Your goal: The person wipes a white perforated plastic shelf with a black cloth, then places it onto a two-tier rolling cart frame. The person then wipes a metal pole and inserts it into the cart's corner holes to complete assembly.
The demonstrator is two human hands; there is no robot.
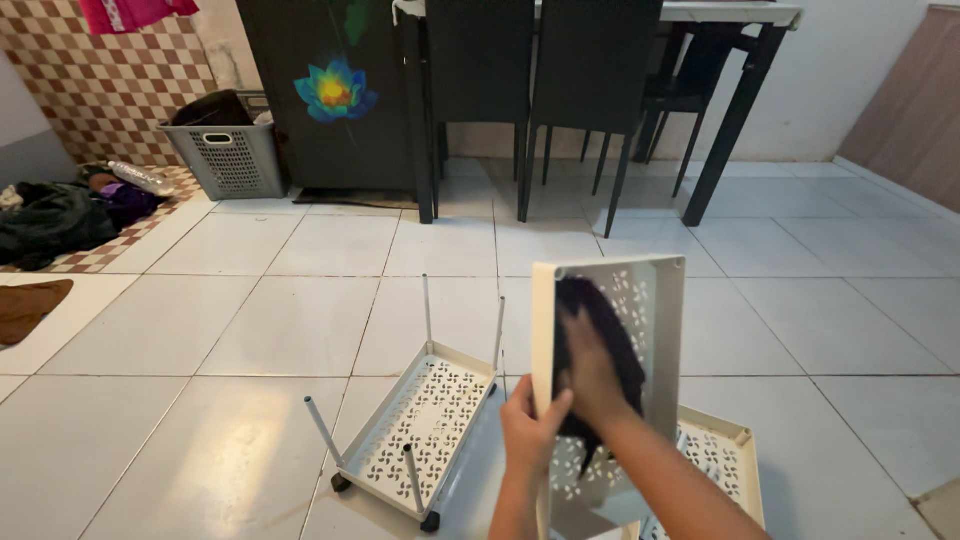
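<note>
Holding a white tray (655,290) up on its end, the left hand (530,428) is gripping the tray's left edge, with the thumb curled over the front and the fingers closed around the rim. The right hand (592,372) is pressing a dark cloth (600,320) flat against the tray's holey face, with the fingers spread out on the cloth. The tray is standing up in front of the person, just above the floor (250,330). Another tray with wheels and thin poles (425,415) is lying on the floor just to the left. A third tray (725,450) is lying behind the arm on the right. Far back, a grey basket (230,155) is sitting near a dark cabinet (330,90), and black chairs (530,70) are standing at a table (740,15).
</note>
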